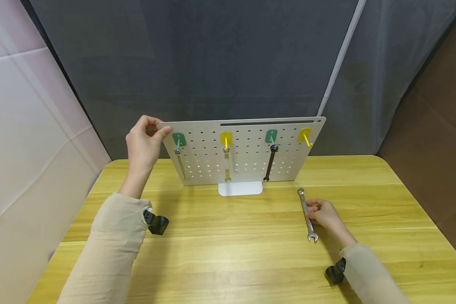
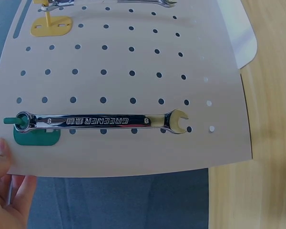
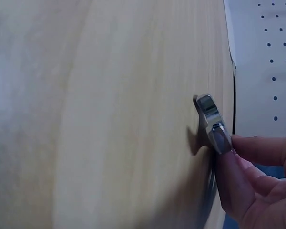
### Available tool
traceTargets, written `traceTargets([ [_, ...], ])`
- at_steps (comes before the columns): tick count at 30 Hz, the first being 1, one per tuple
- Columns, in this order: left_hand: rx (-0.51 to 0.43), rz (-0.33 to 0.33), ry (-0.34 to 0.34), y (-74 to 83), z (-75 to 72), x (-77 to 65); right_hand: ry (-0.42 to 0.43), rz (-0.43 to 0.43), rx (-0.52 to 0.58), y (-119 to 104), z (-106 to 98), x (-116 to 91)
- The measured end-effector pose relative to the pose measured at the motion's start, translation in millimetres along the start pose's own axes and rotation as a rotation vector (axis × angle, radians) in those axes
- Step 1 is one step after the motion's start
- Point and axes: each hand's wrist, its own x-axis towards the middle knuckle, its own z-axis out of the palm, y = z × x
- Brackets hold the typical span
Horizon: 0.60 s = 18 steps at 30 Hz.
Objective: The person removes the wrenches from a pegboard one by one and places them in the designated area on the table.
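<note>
Head view: the left hand, raised, pinches the pegboard at its upper corner; the right hand, low, grips a combination wrench over the tabletop. Left wrist view: a hung wrench reads "GREENER", inverted; right wrist view: fingertips pinch the gripped wrench.

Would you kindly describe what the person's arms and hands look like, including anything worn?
The left sleeve and right sleeve are pale beige, creased fabric. A small black device sits at each cuff. The left hand and right hand are ungloved.
</note>
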Motion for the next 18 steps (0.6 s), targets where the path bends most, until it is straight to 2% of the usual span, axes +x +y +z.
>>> traceTargets([
  [11, -0.01, 0.001, -0.007, 0.2, -0.4, -0.1, 0.032, 0.007, -0.063, -2.3, 3.2, 1.6],
  [18, -0.011, -0.002, -0.01, 0.0, -0.3, 0.0, 0.022, 0.01, -0.057, -1.3, 4.6, 2.2],
])
